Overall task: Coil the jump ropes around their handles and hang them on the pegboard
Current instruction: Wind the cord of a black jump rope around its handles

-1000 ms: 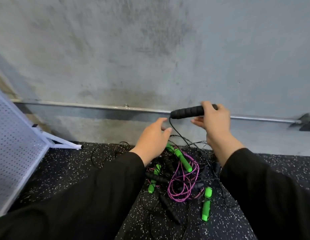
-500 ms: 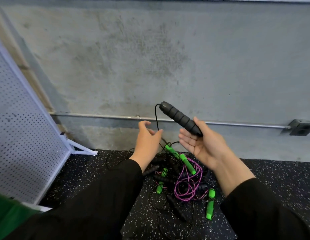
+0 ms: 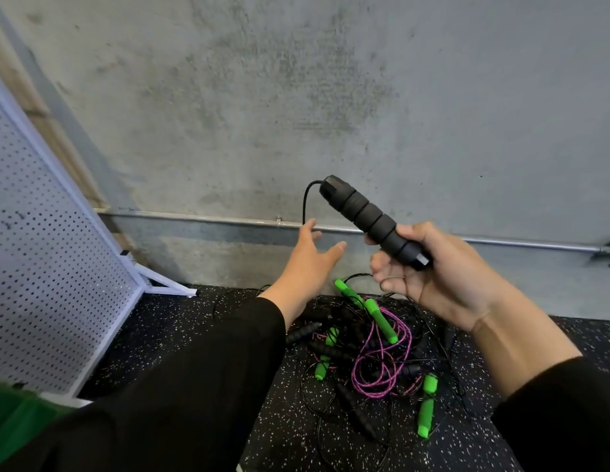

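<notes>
The step in hand looks like freeing one rope from the pile [image 3: 371, 349] before any coiling. The right hand [image 3: 429, 277] has its grip curled round the butt end of a black handle [image 3: 370, 219], held up above the pile with its free end tilted up and away. The cord [image 3: 305, 202] leaves that top end, arcs over and drops behind the left hand [image 3: 310, 264], which reaches toward it with fingers spread and nothing in its grip. Below the handle, on the floor [image 3: 201, 332], the pile is a tangle of green handles, black handles and a purple rope.

Next, I judge, the left hand must catch the cord and draw it clear of the tangle, so it can be wound round the handle.

The pegboard [image 3: 48, 267] stands left of the pile, leaning; no hooks or ropes show on it. No containers in view
</notes>
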Demonstrator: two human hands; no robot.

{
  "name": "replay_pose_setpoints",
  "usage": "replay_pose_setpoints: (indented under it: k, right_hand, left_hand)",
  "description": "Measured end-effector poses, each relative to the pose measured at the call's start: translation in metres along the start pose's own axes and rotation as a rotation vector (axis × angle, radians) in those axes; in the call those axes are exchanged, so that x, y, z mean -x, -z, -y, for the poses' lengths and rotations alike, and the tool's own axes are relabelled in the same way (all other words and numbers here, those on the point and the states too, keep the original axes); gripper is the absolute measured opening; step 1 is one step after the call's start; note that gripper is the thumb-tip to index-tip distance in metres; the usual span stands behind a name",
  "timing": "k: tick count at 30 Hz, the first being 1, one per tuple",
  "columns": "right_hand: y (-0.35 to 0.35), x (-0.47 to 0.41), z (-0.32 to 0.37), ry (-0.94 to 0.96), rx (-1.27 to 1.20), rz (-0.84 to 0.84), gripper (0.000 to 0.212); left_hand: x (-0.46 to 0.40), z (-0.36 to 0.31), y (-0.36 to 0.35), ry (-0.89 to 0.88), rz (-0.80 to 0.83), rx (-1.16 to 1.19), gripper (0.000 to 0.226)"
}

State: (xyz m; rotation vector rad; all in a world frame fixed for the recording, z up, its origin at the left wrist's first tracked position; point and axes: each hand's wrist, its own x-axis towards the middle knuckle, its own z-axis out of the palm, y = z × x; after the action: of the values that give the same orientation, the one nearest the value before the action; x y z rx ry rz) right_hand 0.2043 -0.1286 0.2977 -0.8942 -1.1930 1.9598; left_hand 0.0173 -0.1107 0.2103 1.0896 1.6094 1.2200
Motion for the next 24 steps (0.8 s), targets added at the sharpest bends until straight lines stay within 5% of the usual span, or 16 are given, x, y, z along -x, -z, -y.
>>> replay_pose_setpoints:
  k: [3, 5, 11, 13, 18, 24]
  right_hand:
    - [0.004, -0.008, 0.0, 0.001, 0.006, 0.012, 0.046]
    - [0.008, -0.012, 0.001, 0.014, -0.03, 0.053, 0.039]
    - [0.017, -0.019, 0.006, 0.058, -0.084, 0.098, 0.038]
    - [0.021, -0.024, 0.006, 0.103, -0.136, 0.042, 0.037]
    - [0.029, -0.039, -0.004, 0.079, 0.154, -0.18, 0.037]
    - [0.014, -0.058, -0.033, 0.074, 0.452, -0.285, 0.022]
  left_hand:
    - [-0.01, 0.001, -0.004, 0.056, -0.214, 0.094, 0.039]
    - [-0.018, 0.001, -0.001, 0.096, -0.275, 0.082, 0.044]
    - [-0.028, 0.004, 0.003, -0.05, -0.005, -0.258, 0.022]
    - [-0.03, 0.009, 0.004, 0.018, 0.027, -0.291, 0.033]
    - [-0.029, -0.015, 0.017, -0.069, -0.058, -0.099, 0.038]
    - [-0.012, -0.046, 0.023, -0.132, 0.161, 0.411, 0.033]
